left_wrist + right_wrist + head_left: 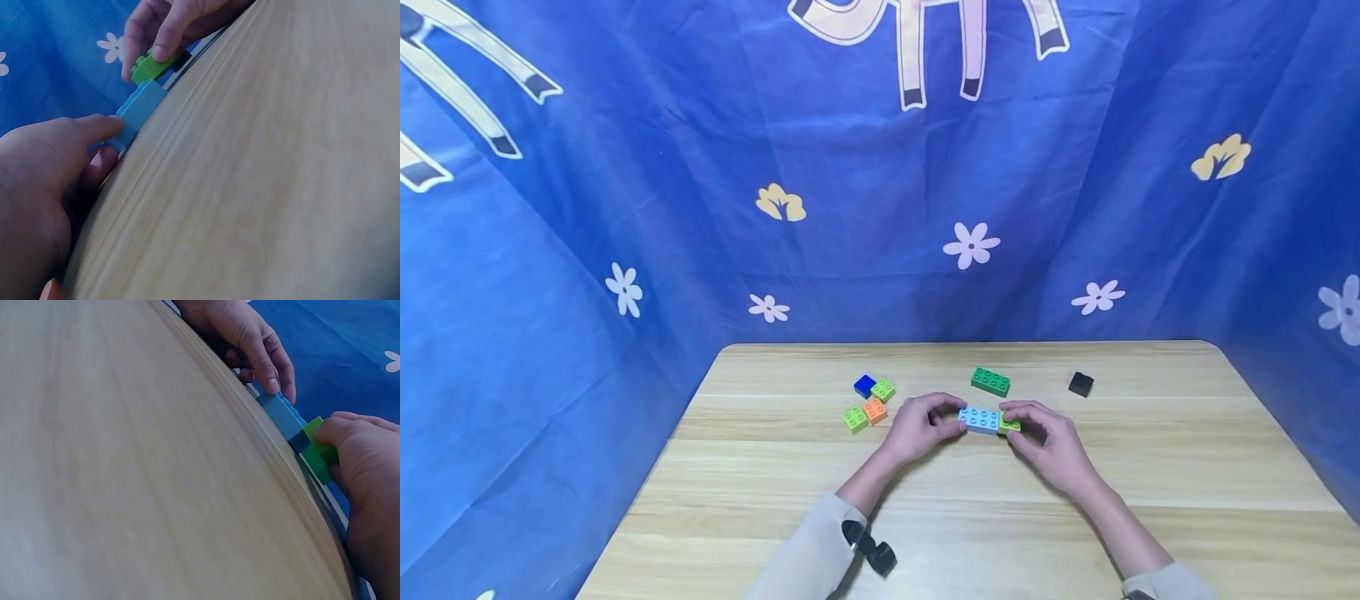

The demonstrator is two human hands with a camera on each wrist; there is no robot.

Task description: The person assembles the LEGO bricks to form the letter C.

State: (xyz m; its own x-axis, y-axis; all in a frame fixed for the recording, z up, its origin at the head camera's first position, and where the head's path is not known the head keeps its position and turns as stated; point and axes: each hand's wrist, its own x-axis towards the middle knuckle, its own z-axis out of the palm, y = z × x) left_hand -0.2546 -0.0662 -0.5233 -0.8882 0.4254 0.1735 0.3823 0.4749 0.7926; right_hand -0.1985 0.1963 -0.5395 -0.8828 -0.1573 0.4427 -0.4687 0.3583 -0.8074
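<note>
A light blue brick with two rows of studs lies on the table, its left end pinched between the thumb and fingers of my left hand. My right hand pinches a lime green brick at the blue brick's right end. From the left wrist, the lime brick looks slightly higher than the blue brick. Whether the two bricks touch, I cannot tell. Seen from the right wrist, fingers cover part of the lime brick.
Behind the hands lies a dark green brick, with a black brick farther right. To the left sit a dark blue brick, an orange brick and two lime bricks. A blue patterned cloth surrounds the wooden table.
</note>
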